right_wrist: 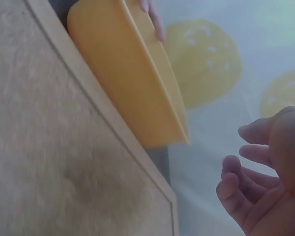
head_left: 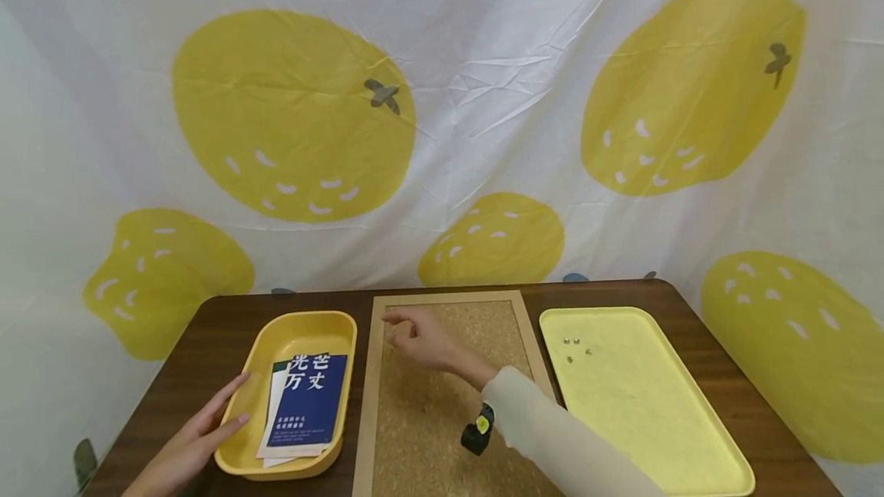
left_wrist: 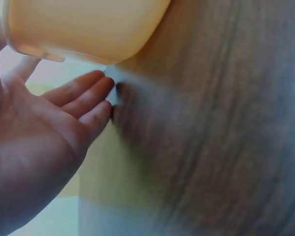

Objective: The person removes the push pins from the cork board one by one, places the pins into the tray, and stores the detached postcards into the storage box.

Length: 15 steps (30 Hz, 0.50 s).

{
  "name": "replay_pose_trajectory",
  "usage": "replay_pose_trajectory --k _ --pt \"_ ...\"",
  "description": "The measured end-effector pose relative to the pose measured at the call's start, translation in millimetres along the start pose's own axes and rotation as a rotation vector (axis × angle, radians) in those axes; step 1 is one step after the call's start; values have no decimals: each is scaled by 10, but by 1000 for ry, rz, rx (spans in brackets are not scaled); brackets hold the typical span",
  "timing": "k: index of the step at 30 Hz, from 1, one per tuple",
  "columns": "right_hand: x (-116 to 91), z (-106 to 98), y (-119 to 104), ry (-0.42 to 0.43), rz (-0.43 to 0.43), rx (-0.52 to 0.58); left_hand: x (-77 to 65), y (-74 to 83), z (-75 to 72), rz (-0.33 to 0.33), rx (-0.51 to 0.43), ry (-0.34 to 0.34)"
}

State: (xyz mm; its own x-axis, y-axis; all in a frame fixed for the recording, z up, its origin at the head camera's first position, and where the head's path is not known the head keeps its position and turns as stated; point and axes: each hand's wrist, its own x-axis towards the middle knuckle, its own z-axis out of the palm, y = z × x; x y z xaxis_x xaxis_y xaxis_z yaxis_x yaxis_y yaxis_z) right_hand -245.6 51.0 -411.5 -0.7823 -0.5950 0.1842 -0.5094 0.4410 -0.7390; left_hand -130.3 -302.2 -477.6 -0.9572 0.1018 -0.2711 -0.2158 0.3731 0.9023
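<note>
My left hand [head_left: 193, 439] is at the left side of a yellow plastic basin [head_left: 311, 332], with thumb and index finger at its rim. The left wrist view shows the other fingers [left_wrist: 88, 96] extended below the basin's wall [left_wrist: 88, 29]. Inside the basin lie several overlapping cards, the top one a dark blue card [head_left: 311, 413] with white Chinese characters. Over the upper left part of a wood-framed cork board [head_left: 428, 443] hovers my right hand [head_left: 424, 336]. Its fingers are loosely bent with nothing between them, as the right wrist view also shows.
A pale yellow tray [head_left: 649, 405] lies right of the board, holding several small shiny metal pieces [head_left: 576, 341] near its upper left. Everything stands on a dark wooden table [head_left: 746, 413]. Behind hangs a white cloth [head_left: 483, 136] with lemon prints.
</note>
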Motion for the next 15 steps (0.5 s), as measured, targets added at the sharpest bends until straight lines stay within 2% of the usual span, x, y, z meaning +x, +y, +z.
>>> replay_pose_trajectory --k 3,6,13,15 --pt "-84 -151 55 16 0 -17 -9 16 -3 -7 49 21" --pt "-178 -295 121 32 25 -30 -31 42 -12 26 108 58" --pt "-444 -633 280 89 93 -62 -84 213 -42 137 414 199" --pt "-537 -735 336 119 114 -95 -85 271 -40 199 472 232"
